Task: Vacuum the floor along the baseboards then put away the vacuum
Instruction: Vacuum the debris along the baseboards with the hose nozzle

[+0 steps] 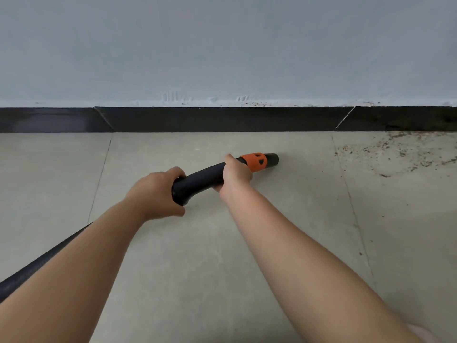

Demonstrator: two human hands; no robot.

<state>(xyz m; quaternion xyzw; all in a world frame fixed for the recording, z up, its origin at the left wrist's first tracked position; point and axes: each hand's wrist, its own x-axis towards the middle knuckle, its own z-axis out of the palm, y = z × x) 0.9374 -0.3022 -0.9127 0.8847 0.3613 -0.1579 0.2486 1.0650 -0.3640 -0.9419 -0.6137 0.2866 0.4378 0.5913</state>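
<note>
The left hand (158,191) grips the back end of the black vacuum tube (202,175); the right hand (235,173) grips it just behind the orange collar (254,160).

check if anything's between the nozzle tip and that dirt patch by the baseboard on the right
Nothing visible stands between them. Bare floor tile lies between the nozzle tip and the dirt patch at the baseboard, crossed only by a grout line.

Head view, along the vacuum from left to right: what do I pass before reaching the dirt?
Ribbed hose → left hand → black handle tube → right hand → orange collar → black nozzle tip → bare tile → dirt patch.
</note>
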